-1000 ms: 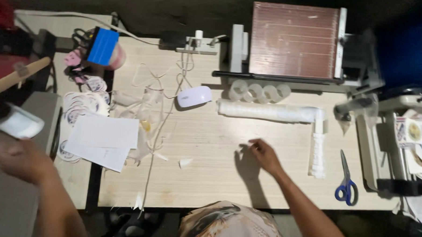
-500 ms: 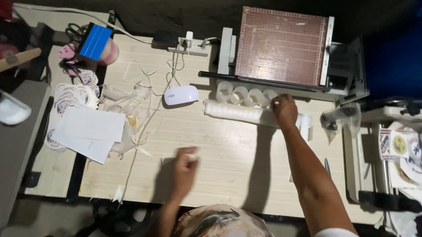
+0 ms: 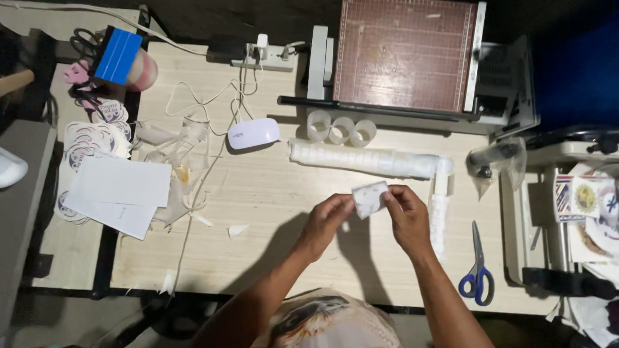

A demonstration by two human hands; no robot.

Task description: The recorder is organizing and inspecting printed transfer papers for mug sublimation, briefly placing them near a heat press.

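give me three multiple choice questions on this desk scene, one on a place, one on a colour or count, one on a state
1. Where do the scissors lie?
A. right of the right hand
B. on the cutting mat
C. beside the mouse

2. How many clear rings stand in front of the cutting mat?
A. one
B. three
C. five

3. How is the white piece held?
A. flat on the desk, untouched
B. in the left hand alone
C. between both hands, above the desk

Answers:
1 A: the blue-handled scissors lie on the desk to the right of the right hand.
2 B: three rings stand in a row.
3 C: the left hand and right hand both pinch it.
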